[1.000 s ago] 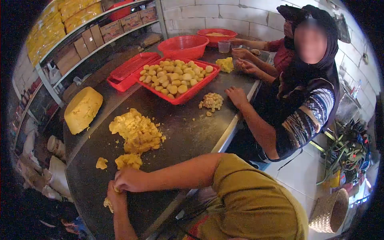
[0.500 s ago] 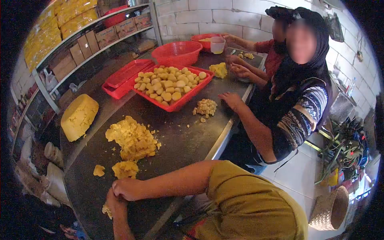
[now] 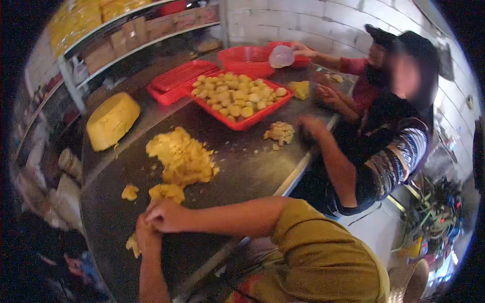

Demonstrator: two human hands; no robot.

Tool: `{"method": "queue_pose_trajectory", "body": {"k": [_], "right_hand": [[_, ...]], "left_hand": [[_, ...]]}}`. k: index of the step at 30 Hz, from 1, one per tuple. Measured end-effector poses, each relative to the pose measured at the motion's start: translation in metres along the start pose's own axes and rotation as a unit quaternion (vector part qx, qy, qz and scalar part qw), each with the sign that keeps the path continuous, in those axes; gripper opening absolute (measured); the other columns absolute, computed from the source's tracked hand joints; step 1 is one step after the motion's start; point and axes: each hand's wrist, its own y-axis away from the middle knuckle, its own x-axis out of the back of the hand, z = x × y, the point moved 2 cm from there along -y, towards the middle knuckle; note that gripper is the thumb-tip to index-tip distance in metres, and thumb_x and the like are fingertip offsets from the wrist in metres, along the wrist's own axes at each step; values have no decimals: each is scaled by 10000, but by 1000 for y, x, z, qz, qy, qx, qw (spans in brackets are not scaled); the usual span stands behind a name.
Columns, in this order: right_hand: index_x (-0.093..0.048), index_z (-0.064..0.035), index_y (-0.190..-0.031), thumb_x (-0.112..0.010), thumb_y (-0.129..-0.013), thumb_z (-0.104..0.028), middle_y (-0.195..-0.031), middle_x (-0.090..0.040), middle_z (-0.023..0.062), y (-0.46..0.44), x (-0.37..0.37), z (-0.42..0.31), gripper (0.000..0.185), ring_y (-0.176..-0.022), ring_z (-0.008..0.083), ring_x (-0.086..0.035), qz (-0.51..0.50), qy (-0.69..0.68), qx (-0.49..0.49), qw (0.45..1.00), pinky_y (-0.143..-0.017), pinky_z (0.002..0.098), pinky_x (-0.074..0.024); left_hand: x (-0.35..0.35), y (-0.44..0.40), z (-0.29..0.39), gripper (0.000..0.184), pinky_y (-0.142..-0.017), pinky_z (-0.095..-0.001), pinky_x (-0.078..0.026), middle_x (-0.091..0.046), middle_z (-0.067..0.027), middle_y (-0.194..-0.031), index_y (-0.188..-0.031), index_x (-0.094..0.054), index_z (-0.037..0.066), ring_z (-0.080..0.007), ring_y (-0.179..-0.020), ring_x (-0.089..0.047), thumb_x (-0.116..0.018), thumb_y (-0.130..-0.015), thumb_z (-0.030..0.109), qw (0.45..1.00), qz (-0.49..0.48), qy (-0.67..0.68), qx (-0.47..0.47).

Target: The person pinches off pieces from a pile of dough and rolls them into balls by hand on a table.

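Near the lower left of the table, my left hand (image 3: 147, 233) is closed, with yellow dough (image 3: 134, 245) showing at its outer side. The fingers of my right hand (image 3: 166, 216) are pinched together against it; whatever lies between them is hidden. Just beyond my hands sits a small yellow lump (image 3: 166, 192), touching or nearly touching a large crumbly dough mass (image 3: 184, 159). A smaller piece (image 3: 130, 192) lies to the left. Farther left stands a big rounded dough block (image 3: 112, 122).
A red tray (image 3: 241, 123) holds several dough balls, beside red lids (image 3: 184, 78) and a red basin (image 3: 246, 59). Small pieces (image 3: 279, 132) lie near a co-worker's hand. Another person holds a clear cup (image 3: 282, 56). Shelves (image 3: 121, 55) stand at the back left.
The view has shifted and blurred slightly. My hands stay together, with more dough showing beside my left hand. The farther person's cup has been lifted off the table; the nearer co-worker's hand is blurred by motion.
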Motion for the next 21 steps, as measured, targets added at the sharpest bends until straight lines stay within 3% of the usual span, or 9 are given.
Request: {"method": "queue_pose_trajectory", "body": {"k": [1, 3, 8, 11, 13, 14, 17, 18, 21], "right_hand": [[-634, -66, -859, -581, -657, -1, -885, -595, 140, -1, 1, -5, 219, -823, 306, -576, 25, -45, -17, 999, -703, 378, -461], [-634, -60, -863, -579, -653, 0, -910, -600, 142, 4, -6, -14, 225, -863, 301, -576, -66, -27, -3, 997, -743, 365, -464], [-637, -37, -831, -598, -680, -23, -789, -605, 124, -7, 5, -30, 156, -756, 275, -594, -60, 16, 36, 997, -685, 340, -476], [-637, -43, -926, -631, -747, -70, -878, -628, 118, -14, 13, -30, 182, -763, 197, -610, -88, -98, -202, 970, -672, 280, -478], [-628, -31, -935, -642, -725, -21, -887, -624, 119, -11, -1, -55, 210, -768, 191, -609, -73, -22, -47, 996, -669, 280, -480], [-628, -31, -935, -642, -725, -21, -887, -624, 119, -11, -8, -62, 210, -768, 191, -609, -85, -32, -29, 995, -669, 280, -480], [-622, -32, -951, -653, -707, 5, -888, -625, 117, -4, -26, -88, 248, -775, 189, -610, -54, 92, 60, 993, -679, 285, -484], [-623, -32, -950, -647, -710, 6, -893, -622, 115, -13, 5, -30, 244, -794, 193, -607, -39, 57, -18, 997, -690, 286, -482], [-623, -35, -940, -627, -715, -2, -895, -616, 115, -13, 4, -24, 228, -827, 222, -600, -31, -55, -139, 988, -712, 303, -478]], "left_hand": [[5, 1, 9, 181, -741, -361, -435, -582, -132, -863, -913, -538, 14, -283, -831, -565, -548, -738, 58, 998, -15, -63, -5], [14, 8, 11, 213, -752, -372, -438, -587, -150, -879, -915, -557, 22, -298, -847, -567, -565, -702, 41, 989, -43, -136, 29], [26, 15, 55, 322, -765, -387, -446, -586, -164, -914, -920, -568, 33, -351, -893, -547, -617, -606, -17, 999, 15, -30, 0], [40, 15, 64, 315, -756, -364, -461, -607, -140, -911, -953, -557, 56, -309, -865, -584, -647, -651, 51, 998, 58, -37, 2], [48, 30, 59, 278, -744, -395, -440, -575, -164, -901, -871, -541, 33, -339, -903, -551, -639, -612, 4, 1000, 21, 7, -10], [46, 38, 53, 256, -725, -406, -441, -571, -172, -873, -831, -520, 20, -355, -883, -549, -649, -610, 18, 997, 16, 80, 15], [66, 59, 60, 274, -723, -395, -444, -580, -162, -856, -874, -525, 31, -357, -868, -559, -646, -629, 29, 998, 31, 48, -21], [30, 10, 60, 279, -734, -383, -444, -587, -154, -854, -903, -533, 41, -345, -865, -570, -637, -645, 29, 998, 21, 58, 1], [37, 8, 68, 302, -729, -378, -447, -590, -161, -865, -921, -535, 40, -333, -869, -574, -648, -641, 37, 997, 41, 58, -21]]}}
